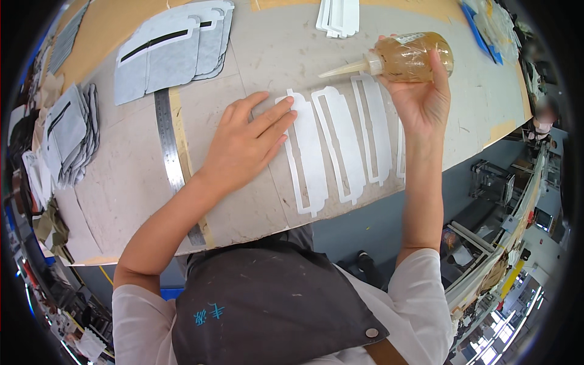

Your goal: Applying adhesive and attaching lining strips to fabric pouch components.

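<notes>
My right hand (421, 100) grips a clear squeeze bottle (420, 58) of amber liquid, held on its side. Its long pale nozzle (344, 69) points left, its tip near the far ends of several white cut-out strips, each with a long narrow slot. Fingers outstretched, my left hand (240, 146) rests with its fingertips on the far end of the leftmost strip (309, 152). To the right lie a second strip (345, 146) and a third strip (378, 131). A further strip (401, 152) is mostly hidden behind my right forearm.
A metal ruler (165, 137) lies left of my left hand. Grey panels with black slots (164, 58) are stacked far left, more panels (72, 131) at the left edge. White pieces (338, 17) lie at the far side; a blue tray (482, 33) with plastic bags is far right.
</notes>
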A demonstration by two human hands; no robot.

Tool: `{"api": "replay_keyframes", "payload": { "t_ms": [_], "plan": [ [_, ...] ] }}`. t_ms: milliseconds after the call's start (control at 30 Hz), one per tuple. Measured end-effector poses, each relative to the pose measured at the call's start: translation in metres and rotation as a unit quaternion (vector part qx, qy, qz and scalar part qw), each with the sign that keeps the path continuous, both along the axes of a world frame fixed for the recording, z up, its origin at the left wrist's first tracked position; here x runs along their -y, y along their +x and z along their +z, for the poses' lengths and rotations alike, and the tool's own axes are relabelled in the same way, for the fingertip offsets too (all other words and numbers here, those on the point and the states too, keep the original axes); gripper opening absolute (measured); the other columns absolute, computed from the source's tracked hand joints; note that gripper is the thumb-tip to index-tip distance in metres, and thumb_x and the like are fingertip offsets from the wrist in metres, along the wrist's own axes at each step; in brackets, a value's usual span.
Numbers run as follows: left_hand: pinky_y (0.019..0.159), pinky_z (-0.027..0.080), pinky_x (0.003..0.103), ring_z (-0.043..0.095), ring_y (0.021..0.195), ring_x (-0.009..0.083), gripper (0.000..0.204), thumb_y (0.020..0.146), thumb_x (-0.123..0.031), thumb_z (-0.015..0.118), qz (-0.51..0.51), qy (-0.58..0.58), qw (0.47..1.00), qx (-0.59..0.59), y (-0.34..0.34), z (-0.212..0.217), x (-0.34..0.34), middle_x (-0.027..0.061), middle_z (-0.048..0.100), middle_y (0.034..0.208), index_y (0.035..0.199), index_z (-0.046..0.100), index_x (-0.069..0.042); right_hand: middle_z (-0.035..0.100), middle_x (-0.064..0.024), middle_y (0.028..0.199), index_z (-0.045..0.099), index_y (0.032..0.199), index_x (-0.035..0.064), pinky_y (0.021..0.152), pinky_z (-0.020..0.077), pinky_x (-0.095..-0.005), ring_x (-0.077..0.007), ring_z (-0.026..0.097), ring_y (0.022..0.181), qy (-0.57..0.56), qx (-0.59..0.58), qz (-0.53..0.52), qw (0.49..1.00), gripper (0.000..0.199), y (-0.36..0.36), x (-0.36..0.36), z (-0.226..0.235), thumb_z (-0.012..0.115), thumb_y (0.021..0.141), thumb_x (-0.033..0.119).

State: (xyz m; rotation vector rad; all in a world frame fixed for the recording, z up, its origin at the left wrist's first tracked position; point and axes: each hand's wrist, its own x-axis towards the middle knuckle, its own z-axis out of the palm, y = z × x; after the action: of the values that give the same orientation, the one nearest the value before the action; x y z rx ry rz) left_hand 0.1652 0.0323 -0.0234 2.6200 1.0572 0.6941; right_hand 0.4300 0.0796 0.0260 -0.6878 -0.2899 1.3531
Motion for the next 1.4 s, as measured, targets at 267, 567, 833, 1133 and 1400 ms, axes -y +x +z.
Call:
{"api": "replay_keyframes", "payload": {
  "t_ms": [267,567,833,1133,1400],
  "plan": [
    [0.08,0.045,0.036,0.053,0.093,0.0285,0.025,0.079,-0.003,0.065,-0.008,-0.048,0.991,0.128,0.026,-0.001,-0.03,0.0098,0.064,0.102,0.104,0.066,-0.001,0.039,-0.0248,0.135,0.035,0.136,0.0047,0.108,0.0301,-0.0637,-0.0437,0.038,0.13,-0.004,-0.058,0.022,0.998,0.066,0.004,0.012,0.002,0.071,0.084,0.023],
    [0.081,0.044,0.038,0.052,0.089,0.028,0.013,0.076,-0.009,0.069,-0.122,-0.14,0.983,0.015,0.066,0.002,-0.092,0.0097,0.059,0.084,0.086,0.063,-0.001,0.051,-0.0244,0.127,0.035,0.137,0.0037,0.106,0.0397,-0.0547,-0.0391,0.052,0.12,-0.124,-0.002,0.237,0.964,0.07,-0.008,0.101,-0.026,0.062,0.087,0.044],
    [0.073,0.047,0.035,0.057,0.081,0.0252,0.014,0.074,-0.006,0.069,-0.135,-0.23,0.961,-0.067,0.079,0.019,-0.105,0.0095,0.061,0.08,0.081,0.059,-0.001,0.051,-0.0257,0.124,0.033,0.137,-0.0005,0.108,0.037,-0.0553,-0.0405,0.052,0.119,-0.103,0.071,0.248,0.961,0.076,-0.012,0.109,-0.043,0.063,0.085,0.047],
    [0.064,0.051,0.031,0.065,0.068,0.0201,0.013,0.074,-0.004,0.068,-0.057,-0.312,0.948,-0.021,0.078,0.013,-0.106,0.0123,0.067,0.074,0.084,0.064,0.002,0.051,-0.028,0.123,0.032,0.138,-0.0015,0.104,0.0426,-0.0531,-0.0425,0.054,0.118,-0.125,0.078,0.236,0.961,0.077,-0.017,0.107,-0.039,0.063,0.085,0.045],
    [0.061,0.049,0.034,0.062,0.066,0.0237,0.015,0.072,-0.005,0.067,-0.091,-0.26,0.96,-0.053,0.077,0.016,-0.105,0.0115,0.064,0.072,0.085,0.066,0.001,0.053,-0.0284,0.122,0.033,0.137,-0.0024,0.101,0.0459,-0.0512,-0.0433,0.055,0.116,-0.122,0.091,0.24,0.959,0.077,-0.017,0.107,-0.038,0.062,0.086,0.046]
  ]
}}
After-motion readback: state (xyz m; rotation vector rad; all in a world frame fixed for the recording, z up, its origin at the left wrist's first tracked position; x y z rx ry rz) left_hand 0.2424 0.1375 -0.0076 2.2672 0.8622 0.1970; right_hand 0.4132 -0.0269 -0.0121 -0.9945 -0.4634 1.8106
